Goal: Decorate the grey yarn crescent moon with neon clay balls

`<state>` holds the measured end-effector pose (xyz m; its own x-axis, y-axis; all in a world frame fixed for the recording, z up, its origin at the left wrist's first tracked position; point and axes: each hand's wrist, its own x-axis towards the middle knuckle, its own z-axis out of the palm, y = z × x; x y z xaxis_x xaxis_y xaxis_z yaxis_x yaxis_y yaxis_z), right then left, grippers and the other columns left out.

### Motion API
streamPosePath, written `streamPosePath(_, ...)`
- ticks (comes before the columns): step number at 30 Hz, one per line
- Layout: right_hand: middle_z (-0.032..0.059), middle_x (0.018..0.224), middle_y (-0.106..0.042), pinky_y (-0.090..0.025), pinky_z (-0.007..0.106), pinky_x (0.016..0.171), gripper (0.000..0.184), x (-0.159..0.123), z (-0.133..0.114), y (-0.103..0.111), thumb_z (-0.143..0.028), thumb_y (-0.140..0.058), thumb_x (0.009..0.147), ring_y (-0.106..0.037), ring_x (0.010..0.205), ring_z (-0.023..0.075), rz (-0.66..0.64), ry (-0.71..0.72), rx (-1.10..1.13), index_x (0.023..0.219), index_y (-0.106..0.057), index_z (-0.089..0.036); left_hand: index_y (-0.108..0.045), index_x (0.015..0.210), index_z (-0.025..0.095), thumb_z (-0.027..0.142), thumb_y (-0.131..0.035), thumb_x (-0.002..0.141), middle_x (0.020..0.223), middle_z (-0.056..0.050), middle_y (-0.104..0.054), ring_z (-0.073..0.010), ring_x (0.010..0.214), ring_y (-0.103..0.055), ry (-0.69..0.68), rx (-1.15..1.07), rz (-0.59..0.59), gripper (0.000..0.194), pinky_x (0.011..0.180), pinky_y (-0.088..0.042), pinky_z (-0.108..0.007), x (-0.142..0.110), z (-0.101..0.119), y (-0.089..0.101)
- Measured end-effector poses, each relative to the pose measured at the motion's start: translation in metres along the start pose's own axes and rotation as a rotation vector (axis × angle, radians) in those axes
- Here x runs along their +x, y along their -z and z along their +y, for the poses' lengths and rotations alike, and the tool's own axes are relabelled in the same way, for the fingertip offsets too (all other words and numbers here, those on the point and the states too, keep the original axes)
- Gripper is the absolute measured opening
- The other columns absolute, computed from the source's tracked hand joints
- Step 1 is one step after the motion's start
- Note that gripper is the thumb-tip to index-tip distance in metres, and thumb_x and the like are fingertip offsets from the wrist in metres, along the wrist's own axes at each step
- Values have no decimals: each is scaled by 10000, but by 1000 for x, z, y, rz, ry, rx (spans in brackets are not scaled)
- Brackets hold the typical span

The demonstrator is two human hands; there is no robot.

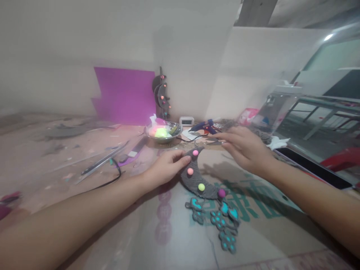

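My left hand (170, 165) is closed on the upper left edge of a grey yarn-wrapped crescent moon (187, 180), thumb on its face. Pink, coral, yellow-green and purple pompoms sit along the moon. Below it, several dark flower and leaf shapes with turquoise patches (222, 221) lie on the cardboard (253, 240). My right hand (247, 148) is apart from the moon, its fingers stretched out to the left over a dark pointed tool, perhaps scissors (214, 141). Just behind its fingertips is a blue glue gun (202, 126). Whether the fingertips touch the tool is unclear.
A metal bowl (164, 140) of bright pompoms stands behind the moon, near a small white digital clock (186, 121). A purple sheet (126, 95) and a similar hanging ornament (162, 93) are against the wall. On the right are a phone-like dark slab (312, 167) and a clear container (281, 105).
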<state>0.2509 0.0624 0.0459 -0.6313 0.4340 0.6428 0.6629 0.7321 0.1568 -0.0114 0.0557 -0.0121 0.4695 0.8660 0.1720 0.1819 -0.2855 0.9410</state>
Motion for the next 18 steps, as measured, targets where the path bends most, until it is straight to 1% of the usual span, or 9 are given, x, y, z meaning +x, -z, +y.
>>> streamPosePath(4, 101, 862, -657, -384, 345, 710, 292, -2, -6, -2, -233, -450, 996, -551, 794, 223, 10, 140, -93, 1172, -662, -137, -535, 717, 168, 471, -556, 898, 612, 36, -544, -96, 538, -420, -2, 34, 26, 354, 506, -307, -211, 1, 0, 1)
streamPosePath(8, 72, 822, -651, -329, 339, 678, 273, -2, -7, 0, -219, -463, 994, -516, 744, 207, 31, 212, -186, 1175, -660, -162, -510, 711, 171, 467, -552, 890, 599, 45, -522, -88, 523, -405, 20, -18, 19, 348, 489, -294, -208, 1, 2, 0)
streamPosePath(13, 70, 804, -650, -304, 341, 675, 285, -1, -7, -1, -227, -452, 1000, -510, 748, 208, 30, 205, -242, 1162, -677, -165, -504, 722, 175, 507, -571, 862, 575, 59, -478, -78, 491, -384, 43, -67, 17, 367, 471, -286, -207, 2, 2, 0)
streamPosePath(18, 61, 776, -643, -291, 339, 680, 294, -1, -11, -2, -237, -457, 1002, -504, 746, 207, -15, 163, -257, 1169, -688, -166, -527, 746, 159, 549, -596, 832, 620, 39, -504, -83, 536, -418, 59, -76, 32, 405, 490, -295, -203, 2, -1, 1)
